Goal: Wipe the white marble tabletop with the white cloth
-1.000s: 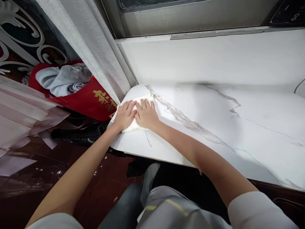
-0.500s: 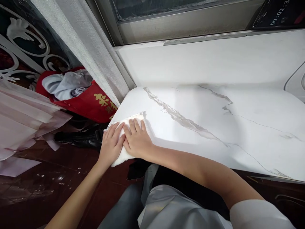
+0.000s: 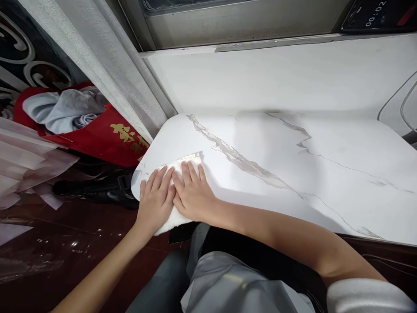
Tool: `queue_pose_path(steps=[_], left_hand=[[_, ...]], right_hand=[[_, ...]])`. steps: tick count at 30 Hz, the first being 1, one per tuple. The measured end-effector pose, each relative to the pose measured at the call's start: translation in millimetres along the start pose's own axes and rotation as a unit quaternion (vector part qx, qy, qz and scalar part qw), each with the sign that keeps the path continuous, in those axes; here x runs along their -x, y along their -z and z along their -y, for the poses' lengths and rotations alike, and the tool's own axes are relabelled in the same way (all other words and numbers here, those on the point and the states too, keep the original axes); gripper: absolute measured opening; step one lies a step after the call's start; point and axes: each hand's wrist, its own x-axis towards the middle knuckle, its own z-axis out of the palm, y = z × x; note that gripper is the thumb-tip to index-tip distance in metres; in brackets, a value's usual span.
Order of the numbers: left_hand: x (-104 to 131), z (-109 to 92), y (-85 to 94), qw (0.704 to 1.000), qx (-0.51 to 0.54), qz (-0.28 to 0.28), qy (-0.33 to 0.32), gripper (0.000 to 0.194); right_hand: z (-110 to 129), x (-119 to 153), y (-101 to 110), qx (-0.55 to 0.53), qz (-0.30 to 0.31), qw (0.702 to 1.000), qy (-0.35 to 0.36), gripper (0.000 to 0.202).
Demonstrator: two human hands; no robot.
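A white cloth (image 3: 177, 218) lies on the white marble-patterned table (image 3: 260, 148), close to its rounded left end, with its lower part hanging past the front edge. My left hand (image 3: 156, 201) rests flat on the left part of the cloth, fingers stretched out. Beside it my right hand (image 3: 194, 193) presses flat on the cloth too, fingers spread. The two hands touch near the thumbs and index fingers. Both palms cover much of the cloth; its top edge shows beyond the right fingertips.
A red bag (image 3: 97, 139) with pale clothes in it stands left of the table, behind a light curtain (image 3: 94, 56). Below the bag sits a black leather-like item (image 3: 97, 191). A phone showing a timer (image 3: 378, 17) leans on the ledge. Cables hang at the right.
Both hands and the cloth have slid right along the table, away from its left end, whose corner now shows. The camera view has shifted slightly.
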Motion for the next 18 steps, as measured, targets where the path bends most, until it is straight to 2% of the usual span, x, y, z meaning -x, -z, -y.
queue_pose_path(steps=[4,7,9,13,18], left_hand=[[-42,-5,-5.6,0.999,-0.010,0.036,-0.008,0.055],[-90,-8,-13.9,0.997,-0.017,0.064,-0.031,0.056],[-125,-11,-21.7,0.997,-0.014,0.064,-0.047,0.055],[-184,-21,-38.2,0.997,-0.002,0.056,-0.056,0.053],[-232,-38,-51.5,0.997,0.002,0.062,-0.042,0.053]], right_hand=[[-24,-26,7,-0.003,0.014,0.999,-0.039,0.061],[-50,-59,10,-0.018,0.016,0.993,-0.117,0.056],[-70,-81,11,-0.022,-0.005,0.988,-0.153,0.053],[-112,-114,14,0.003,-0.062,0.985,-0.161,0.050],[-153,-138,22,0.012,-0.071,0.984,-0.163,0.051]])
